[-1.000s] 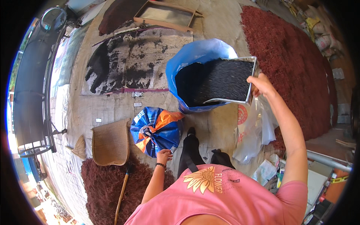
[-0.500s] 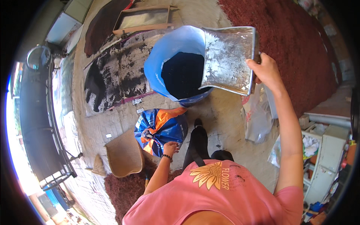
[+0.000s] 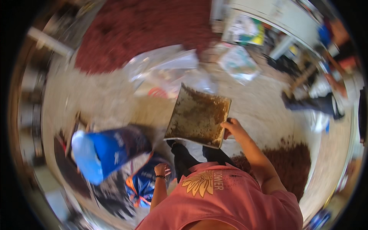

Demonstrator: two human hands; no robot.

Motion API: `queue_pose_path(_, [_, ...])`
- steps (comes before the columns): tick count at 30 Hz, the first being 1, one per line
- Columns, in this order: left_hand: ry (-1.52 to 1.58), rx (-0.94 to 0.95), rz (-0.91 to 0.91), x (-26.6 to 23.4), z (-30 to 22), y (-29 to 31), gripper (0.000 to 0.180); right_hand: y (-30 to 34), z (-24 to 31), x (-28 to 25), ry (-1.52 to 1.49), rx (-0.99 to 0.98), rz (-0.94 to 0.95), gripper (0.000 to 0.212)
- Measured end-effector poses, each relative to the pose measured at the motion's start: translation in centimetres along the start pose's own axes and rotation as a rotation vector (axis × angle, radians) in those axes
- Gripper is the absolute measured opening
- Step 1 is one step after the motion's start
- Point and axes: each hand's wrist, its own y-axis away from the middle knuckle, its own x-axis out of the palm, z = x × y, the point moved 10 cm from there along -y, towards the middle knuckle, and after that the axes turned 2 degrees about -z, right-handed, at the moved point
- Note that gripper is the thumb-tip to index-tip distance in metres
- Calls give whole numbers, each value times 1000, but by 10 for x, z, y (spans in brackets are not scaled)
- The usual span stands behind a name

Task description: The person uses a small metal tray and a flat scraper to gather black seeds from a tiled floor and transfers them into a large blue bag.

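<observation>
the scoop (image 3: 200,117) is blotched brown and grey, the tall bag (image 3: 117,149) blue, the shirt (image 3: 230,199) pink.

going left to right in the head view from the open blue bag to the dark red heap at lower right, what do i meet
Open blue bag → left hand → metal scoop → right hand → dark red heap

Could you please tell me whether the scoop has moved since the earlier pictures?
Yes: in the right hand, the scoop has left the open sack's mouth and is now apart, to its right.
</observation>
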Motion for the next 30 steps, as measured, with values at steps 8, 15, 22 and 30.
queue_pose_path(8, [-440,106,237,224,-104,-7,21,104,-89,-248,-408,41,-562,32])
queue_pose_path(15, [-748,62,184,342,-155,-30,21,84,-85,-370,-647,-54,-771,28])
queue_pose_path(22, [-1049,219,281,552,-198,-18,21,57,-69,-517,-855,33,-912,21])
queue_pose_path(30, [-1117,489,443,796,-287,61,23,25,-21,-678,-1027,-127,-951,17])
